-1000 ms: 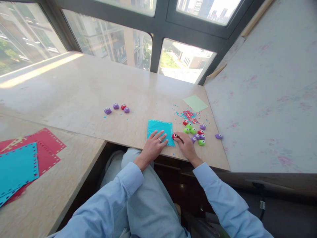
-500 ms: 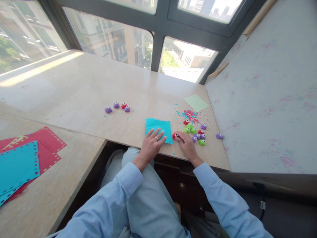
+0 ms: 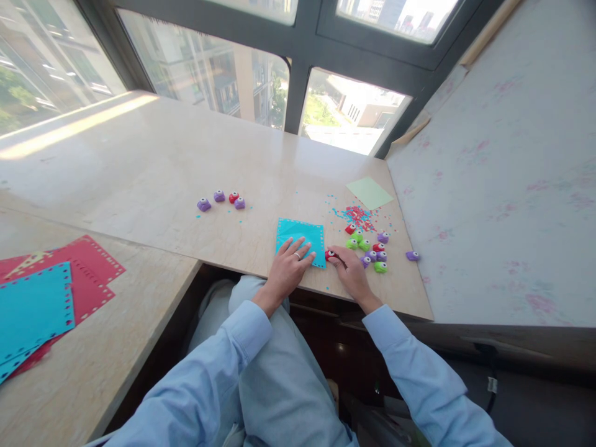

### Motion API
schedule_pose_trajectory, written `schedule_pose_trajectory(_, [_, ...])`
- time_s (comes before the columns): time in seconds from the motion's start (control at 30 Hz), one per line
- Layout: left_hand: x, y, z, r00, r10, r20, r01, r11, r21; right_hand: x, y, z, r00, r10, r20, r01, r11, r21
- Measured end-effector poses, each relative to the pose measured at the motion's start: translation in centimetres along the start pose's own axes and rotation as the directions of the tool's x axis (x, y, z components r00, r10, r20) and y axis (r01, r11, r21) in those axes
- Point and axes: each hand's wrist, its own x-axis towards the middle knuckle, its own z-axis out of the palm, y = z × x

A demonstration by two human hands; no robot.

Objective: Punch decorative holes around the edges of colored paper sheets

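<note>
Your left hand (image 3: pixel 289 268) flat, fingers spread, pressing teal sheet (image 3: pixel 300 234) on counter (image 3: pixel 162 167). Your right hand (image 3: pixel 350 274) grips red punch (image 3: pixel 330 254) at sheet's right edge.

The left hand (image 3: pixel 289 264) covers the near edge of the teal sheet (image 3: pixel 300 236); the right hand (image 3: pixel 350 273) hides most of a small red punch (image 3: pixel 330 254), its grip unclear. Paper sheets (image 3: pixel 37 304) run off the left edge. Scattered confetti (image 3: pixel 356 215) is too small to make out.
</note>
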Motion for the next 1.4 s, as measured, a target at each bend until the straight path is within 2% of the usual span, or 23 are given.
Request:
schedule_pose_trajectory(0.47, [-0.4,0.2,-0.4,0.997,0.075,0.003,-0.075,0.997,-0.022,0.1,-0.2,-0.1,1.0,-0.015,0.0,0.015,1.0,0.003])
schedule_pose_trajectory(0.77, [-0.9,0.7,-0.1,0.989,0.135,0.055,-0.133,0.99,-0.039,0.1,-0.3,-0.1,1.0,0.008,0.009,-0.008,1.0,0.005])
schedule_pose_trajectory(1.1, [0.2,1.0,0.4,0.996,0.037,0.081,-0.037,0.999,0.007,0.0,-0.2,-0.1,1.0,0.002,0.01,-0.002,1.0,0.01])
schedule_pose_trajectory(1.4, [-0.3,0.9,0.5,0.989,0.099,0.113,-0.092,0.994,-0.063,0.0,-0.2,-0.2,1.0,-0.001,0.023,0.001,1.0,-0.013])
